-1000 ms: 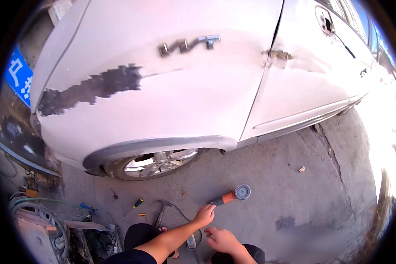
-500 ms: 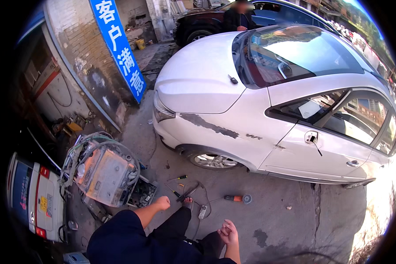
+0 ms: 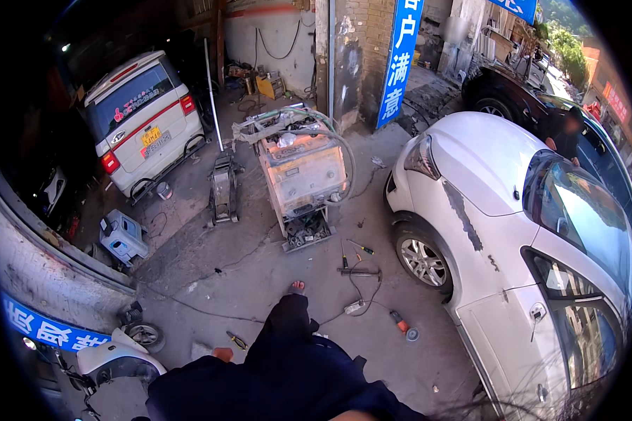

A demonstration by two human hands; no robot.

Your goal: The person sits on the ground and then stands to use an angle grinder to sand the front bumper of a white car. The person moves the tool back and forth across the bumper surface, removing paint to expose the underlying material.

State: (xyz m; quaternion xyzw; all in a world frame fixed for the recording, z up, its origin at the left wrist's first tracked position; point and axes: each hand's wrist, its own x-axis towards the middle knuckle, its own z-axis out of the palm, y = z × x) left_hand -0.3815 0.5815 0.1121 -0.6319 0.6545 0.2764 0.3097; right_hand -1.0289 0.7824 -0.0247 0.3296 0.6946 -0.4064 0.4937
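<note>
Hands out of view; orange-handled angle grinder [image 3: 402, 325] lies on concrete beside white car [image 3: 512, 231].

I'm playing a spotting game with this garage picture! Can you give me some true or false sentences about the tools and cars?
1. An orange-handled grinder lies on the concrete floor near the white car. True.
2. The white car's front fender has patches with the paint rubbed off. True.
3. A hand is holding the grinder. False: nothing touches it, and neither hand is clearly in view.
4. The white van is parked out in the sun. False: it sits in the shaded garage.
5. A screwdriver lies on the floor. True.
</note>
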